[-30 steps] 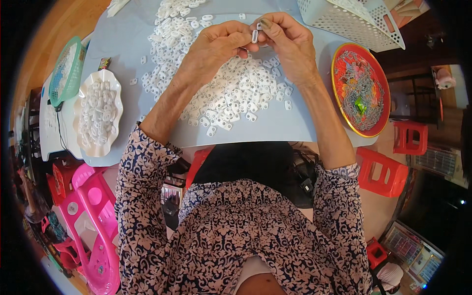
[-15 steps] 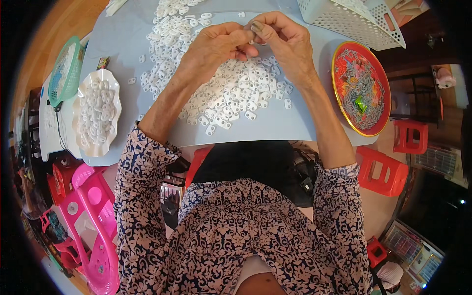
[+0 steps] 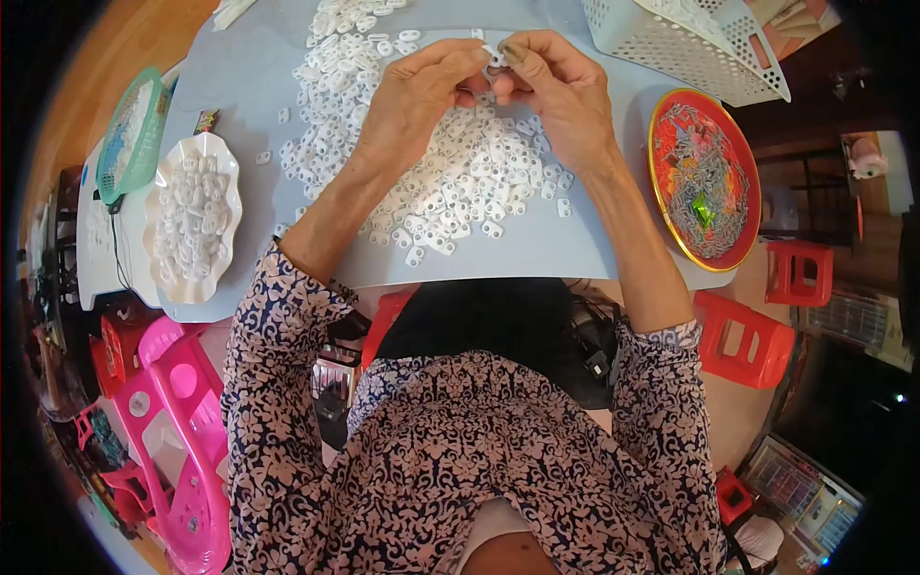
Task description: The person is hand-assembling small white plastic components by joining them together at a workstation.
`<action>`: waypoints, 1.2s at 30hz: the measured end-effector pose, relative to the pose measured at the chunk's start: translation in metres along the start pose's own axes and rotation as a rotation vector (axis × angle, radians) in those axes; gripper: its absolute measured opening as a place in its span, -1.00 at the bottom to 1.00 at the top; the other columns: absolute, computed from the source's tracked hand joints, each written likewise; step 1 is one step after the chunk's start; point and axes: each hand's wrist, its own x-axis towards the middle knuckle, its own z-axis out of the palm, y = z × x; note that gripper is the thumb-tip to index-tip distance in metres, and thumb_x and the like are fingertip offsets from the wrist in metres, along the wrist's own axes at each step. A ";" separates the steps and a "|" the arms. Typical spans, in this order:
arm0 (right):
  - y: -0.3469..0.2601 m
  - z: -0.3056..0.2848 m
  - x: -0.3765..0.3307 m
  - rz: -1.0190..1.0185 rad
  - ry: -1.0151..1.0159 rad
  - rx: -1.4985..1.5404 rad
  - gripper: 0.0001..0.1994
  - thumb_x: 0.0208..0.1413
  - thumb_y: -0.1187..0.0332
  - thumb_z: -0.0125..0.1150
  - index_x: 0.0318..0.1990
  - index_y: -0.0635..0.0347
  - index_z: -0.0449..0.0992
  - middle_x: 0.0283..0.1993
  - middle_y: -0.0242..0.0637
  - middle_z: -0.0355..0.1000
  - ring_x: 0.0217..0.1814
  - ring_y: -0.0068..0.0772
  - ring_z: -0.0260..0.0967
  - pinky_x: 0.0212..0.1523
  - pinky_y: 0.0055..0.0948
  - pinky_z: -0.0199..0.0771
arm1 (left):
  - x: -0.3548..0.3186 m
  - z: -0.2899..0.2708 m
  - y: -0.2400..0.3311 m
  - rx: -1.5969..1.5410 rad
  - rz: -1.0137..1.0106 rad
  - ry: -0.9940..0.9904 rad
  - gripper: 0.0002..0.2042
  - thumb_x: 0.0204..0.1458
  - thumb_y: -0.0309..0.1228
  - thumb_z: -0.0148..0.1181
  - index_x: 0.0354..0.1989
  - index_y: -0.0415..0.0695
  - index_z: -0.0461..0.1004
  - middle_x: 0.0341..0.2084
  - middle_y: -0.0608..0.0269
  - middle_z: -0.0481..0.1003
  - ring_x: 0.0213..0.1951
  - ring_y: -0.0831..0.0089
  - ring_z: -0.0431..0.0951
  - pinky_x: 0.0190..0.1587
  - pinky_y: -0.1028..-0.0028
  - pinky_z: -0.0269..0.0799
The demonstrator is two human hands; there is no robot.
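Observation:
Above the far part of the grey table, my left hand (image 3: 422, 101) and my right hand (image 3: 567, 101) meet with fingertips pinched. Between them shows a small white plastic piece (image 3: 494, 58) with a dark hole, gripped from both sides. Whether a screw is also in the fingers cannot be made out. Beneath my hands spreads a heap of similar two-holed white pieces (image 3: 460, 187). To the right, a round red tray (image 3: 657, 144) with a gold rim holds many grey screws (image 3: 704, 182) and a shiny green wrapper.
At the left stands a scalloped white dish (image 3: 233, 206) full of white pieces, beside a green basket (image 3: 149, 144). A perforated white basket (image 3: 671, 57) occupies the far right corner. Red stools (image 3: 743, 340) and a pink plastic chair (image 3: 196, 479) are below table level.
The white piece between my fingertips now shows more plainly. My hands have shifted only slightly, with the right fingertips a little lower.

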 end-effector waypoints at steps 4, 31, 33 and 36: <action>-0.001 -0.001 0.001 0.026 0.089 0.000 -0.82 0.15 0.34 0.13 -0.21 0.28 0.49 -0.42 -0.37 0.42 -0.42 -0.61 0.34 -0.34 -0.58 0.41 | -0.001 0.001 0.005 0.152 -0.013 -0.051 -0.79 0.07 -0.35 0.09 -0.30 -0.25 0.52 -0.52 0.31 0.49 -0.44 0.60 0.43 -0.34 0.60 0.34; -0.001 0.003 0.001 -0.155 0.010 -0.281 -0.82 0.04 0.52 0.17 -0.17 0.30 0.44 -0.41 -0.35 0.48 -0.49 -0.65 0.38 -0.43 -0.66 0.40 | 0.000 -0.003 0.005 0.122 0.082 -0.029 -0.78 0.09 -0.36 0.05 -0.33 -0.27 0.53 -0.54 0.25 0.49 -0.44 0.56 0.44 -0.33 0.56 0.36; -0.001 0.003 0.000 -0.164 0.016 -0.295 -0.82 0.04 0.53 0.16 -0.17 0.30 0.45 -0.42 -0.35 0.47 -0.49 -0.65 0.38 -0.43 -0.66 0.40 | 0.001 -0.003 0.007 0.151 0.087 -0.035 -0.79 0.09 -0.36 0.04 -0.35 -0.27 0.53 -0.54 0.26 0.49 -0.44 0.56 0.44 -0.33 0.56 0.36; -0.003 0.004 -0.001 -0.165 -0.004 -0.323 -0.80 0.03 0.54 0.14 -0.15 0.29 0.45 -0.41 -0.36 0.47 -0.48 -0.65 0.38 -0.42 -0.65 0.42 | 0.003 -0.007 0.009 0.198 0.091 -0.090 -0.79 0.09 -0.37 0.03 -0.39 -0.26 0.52 -0.57 0.28 0.47 -0.45 0.58 0.43 -0.34 0.57 0.35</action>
